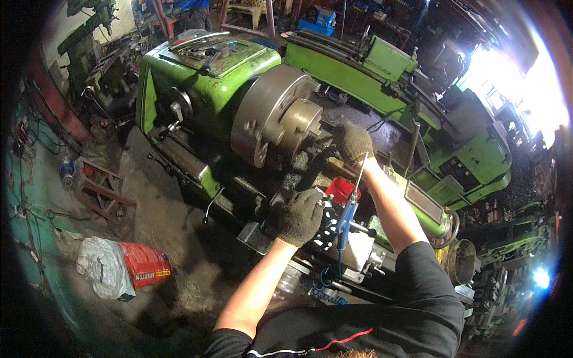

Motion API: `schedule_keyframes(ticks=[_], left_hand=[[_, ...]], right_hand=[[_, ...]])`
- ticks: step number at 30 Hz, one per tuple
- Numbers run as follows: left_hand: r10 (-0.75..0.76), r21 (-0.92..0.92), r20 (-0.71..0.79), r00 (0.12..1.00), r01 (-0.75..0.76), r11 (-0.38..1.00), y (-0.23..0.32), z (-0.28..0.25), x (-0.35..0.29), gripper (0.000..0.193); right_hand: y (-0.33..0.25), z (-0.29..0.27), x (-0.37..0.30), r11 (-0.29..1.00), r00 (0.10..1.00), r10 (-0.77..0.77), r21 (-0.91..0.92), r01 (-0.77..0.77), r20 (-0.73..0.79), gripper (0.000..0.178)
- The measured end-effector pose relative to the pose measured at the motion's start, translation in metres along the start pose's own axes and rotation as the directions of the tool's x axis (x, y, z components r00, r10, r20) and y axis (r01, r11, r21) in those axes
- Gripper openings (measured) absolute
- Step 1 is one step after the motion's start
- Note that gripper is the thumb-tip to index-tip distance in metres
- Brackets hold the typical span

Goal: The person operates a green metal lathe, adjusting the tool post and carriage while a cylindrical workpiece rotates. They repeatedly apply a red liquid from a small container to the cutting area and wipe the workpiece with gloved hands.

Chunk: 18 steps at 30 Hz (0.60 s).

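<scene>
A lathe chuck point(253, 116) grips a round metal workpiece point(301, 119) at the front of a green headstock; its jaws look smeared, as if turning. My right hand point(353, 144), in a dark knitted glove, is closed beside the workpiece's right end; what its curled fingers hold is hidden. Nearer to me, my gloved left hand point(301, 216) closes on a small part at the carriage that I cannot make out. Between my arms a blue air blow gun point(346, 222) with a thin nozzle lies on the carriage, beside a red cup point(341, 189).
Behind this lathe stands another long green machine bed point(334, 74). A red and white sack point(122, 268) and a rusty metal frame point(104, 191) sit on the floor at left. A lever point(209, 206) juts from the lathe front. Bright light comes from the right.
</scene>
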<state>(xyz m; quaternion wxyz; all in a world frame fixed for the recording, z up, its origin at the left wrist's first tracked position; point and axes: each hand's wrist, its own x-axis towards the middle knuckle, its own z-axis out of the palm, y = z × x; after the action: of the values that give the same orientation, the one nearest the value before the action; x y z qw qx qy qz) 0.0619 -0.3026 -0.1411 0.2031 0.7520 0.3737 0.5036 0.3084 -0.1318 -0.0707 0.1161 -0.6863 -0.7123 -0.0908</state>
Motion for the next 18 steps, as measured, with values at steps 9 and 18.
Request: schedule_keyframes(ticks=[9,18], left_hand=[[-0.016,-0.046,-0.006,1.000,0.016,0.999,-0.011,0.009,-0.006,0.022],[-0.041,-0.047,0.011,0.999,0.041,0.998,-0.008,0.006,-0.005,0.022]], right_hand=[[-0.041,-0.037,-0.047,0.977,0.975,-0.202,-0.043,0.207,0.094,0.035],[-0.055,-0.048,-0.043,0.987,0.972,-0.155,-0.005,0.158,0.178,0.039]])
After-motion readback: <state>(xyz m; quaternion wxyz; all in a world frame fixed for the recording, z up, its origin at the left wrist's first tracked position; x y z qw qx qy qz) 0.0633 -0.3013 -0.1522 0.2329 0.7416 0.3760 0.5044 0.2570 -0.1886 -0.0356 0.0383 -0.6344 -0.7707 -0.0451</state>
